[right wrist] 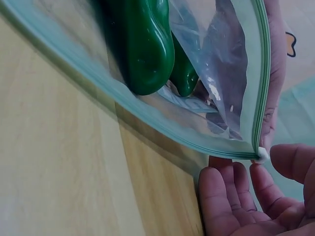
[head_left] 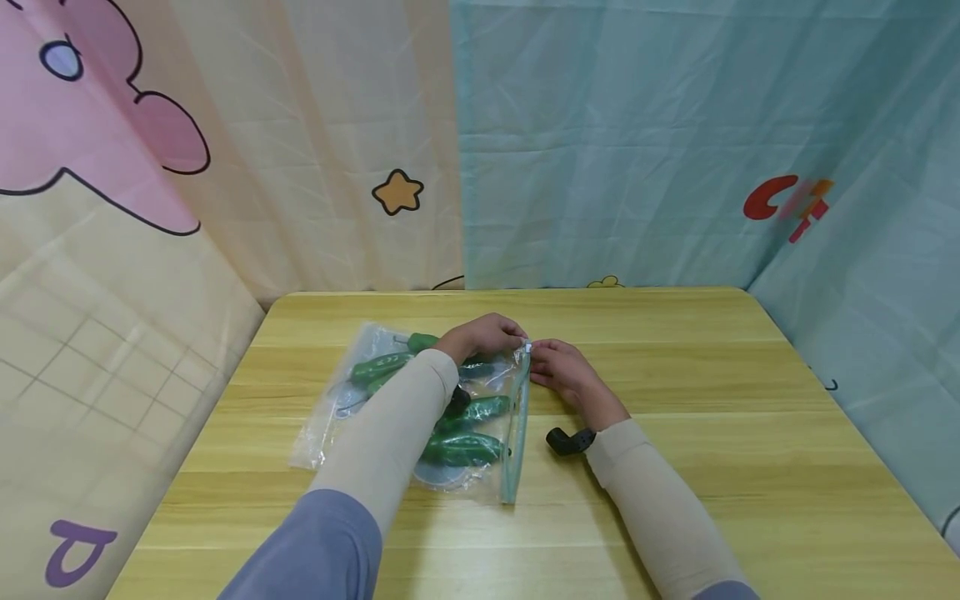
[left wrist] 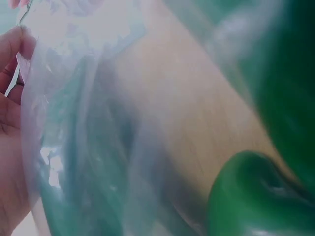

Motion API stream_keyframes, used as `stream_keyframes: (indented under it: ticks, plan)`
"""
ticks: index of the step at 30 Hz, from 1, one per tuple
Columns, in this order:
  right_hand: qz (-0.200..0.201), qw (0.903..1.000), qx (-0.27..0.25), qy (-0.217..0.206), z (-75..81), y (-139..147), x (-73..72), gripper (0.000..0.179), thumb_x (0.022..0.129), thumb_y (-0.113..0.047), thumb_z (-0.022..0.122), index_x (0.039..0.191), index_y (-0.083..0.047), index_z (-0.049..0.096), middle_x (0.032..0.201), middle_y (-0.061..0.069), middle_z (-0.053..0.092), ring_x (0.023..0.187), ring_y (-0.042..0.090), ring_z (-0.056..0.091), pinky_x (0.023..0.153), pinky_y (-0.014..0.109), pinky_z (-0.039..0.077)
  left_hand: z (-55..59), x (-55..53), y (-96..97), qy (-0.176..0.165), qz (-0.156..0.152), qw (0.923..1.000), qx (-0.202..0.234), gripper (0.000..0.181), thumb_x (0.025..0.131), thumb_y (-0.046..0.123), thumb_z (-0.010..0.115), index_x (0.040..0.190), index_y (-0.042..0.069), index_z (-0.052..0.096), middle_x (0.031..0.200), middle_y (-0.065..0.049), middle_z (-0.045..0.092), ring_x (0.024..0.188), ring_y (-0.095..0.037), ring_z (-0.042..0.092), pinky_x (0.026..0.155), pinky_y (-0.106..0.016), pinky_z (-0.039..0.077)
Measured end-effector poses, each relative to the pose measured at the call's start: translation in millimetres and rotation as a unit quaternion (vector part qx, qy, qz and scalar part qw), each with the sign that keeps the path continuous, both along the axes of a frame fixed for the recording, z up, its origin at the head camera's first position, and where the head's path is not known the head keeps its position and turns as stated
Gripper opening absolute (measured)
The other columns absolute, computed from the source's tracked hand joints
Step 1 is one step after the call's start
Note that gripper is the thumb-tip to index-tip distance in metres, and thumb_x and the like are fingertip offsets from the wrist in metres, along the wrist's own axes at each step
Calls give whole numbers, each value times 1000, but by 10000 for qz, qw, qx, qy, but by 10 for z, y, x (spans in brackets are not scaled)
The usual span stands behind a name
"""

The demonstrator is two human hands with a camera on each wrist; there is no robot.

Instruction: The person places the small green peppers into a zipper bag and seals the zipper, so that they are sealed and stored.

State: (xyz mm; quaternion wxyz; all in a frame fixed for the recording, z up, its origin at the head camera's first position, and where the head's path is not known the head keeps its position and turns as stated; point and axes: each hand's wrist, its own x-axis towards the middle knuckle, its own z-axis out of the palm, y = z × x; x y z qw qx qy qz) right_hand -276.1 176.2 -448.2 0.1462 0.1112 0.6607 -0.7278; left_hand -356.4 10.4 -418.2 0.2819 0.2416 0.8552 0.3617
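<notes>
A clear zip bag (head_left: 480,483) lies on the table with its mouth toward the right, holding several green peppers (head_left: 462,448). In the right wrist view its pale green zip strip (right wrist: 162,139) gapes apart, with glossy peppers (right wrist: 147,54) inside. My left hand (head_left: 487,335) reaches across the bag and pinches its far corner by the mouth. My right hand (head_left: 564,371) is at the same corner from the right, thumb and forefinger pinching the small white zip slider (right wrist: 263,155). Through the film, the left wrist view shows blurred peppers (left wrist: 251,196) and the left fingers (left wrist: 12,49) on the bag edge.
The wooden table (head_left: 675,500) extends to the right of the hands. Printed curtains (head_left: 600,150) enclose its back and sides. A black wrist camera (head_left: 570,441) juts out from the right wrist, close over the tabletop.
</notes>
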Motion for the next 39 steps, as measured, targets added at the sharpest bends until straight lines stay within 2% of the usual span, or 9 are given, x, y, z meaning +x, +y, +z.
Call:
stream_keyframes:
  ticks: [7, 16, 29, 39]
  plan:
    - [-186, 9997, -3, -180, -19, -4, -42, 24, 93, -19, 53, 110, -3, 53, 106, 12, 57, 93, 21, 57, 81, 35, 51, -11, 5, 4, -81, 78, 9999, 32, 17, 93, 27, 54, 99, 18, 67, 98, 2, 63, 88, -16, 54, 73, -28, 45]
    - [-265, 9988, 377, -149, 6, -62, -21, 24, 92, -21, 54, 108, -3, 56, 105, 10, 58, 90, 19, 58, 80, 33, 51, -33, 5, 11, -96, 121, 9998, 91, 17, 92, 27, 54, 99, 17, 67, 97, 1, 62, 85, -15, 54, 72, -27, 45]
    - [-242, 9980, 560, -183, -27, -75, -40, 24, 93, -19, 53, 108, -1, 56, 104, 11, 57, 91, 19, 58, 80, 32, 51, -65, 27, 4, -66, 184, 9995, 267, 18, 93, 28, 53, 97, 17, 67, 95, 1, 63, 85, -16, 53, 73, -28, 44]
    - [-235, 9975, 649, -131, -16, -91, -27, 24, 93, -20, 53, 109, -1, 55, 106, 12, 56, 91, 20, 57, 80, 33, 51, -99, 31, 2, -172, 307, 9985, 421, 19, 92, 28, 54, 96, 16, 67, 95, 0, 63, 84, -17, 54, 72, -28, 45]
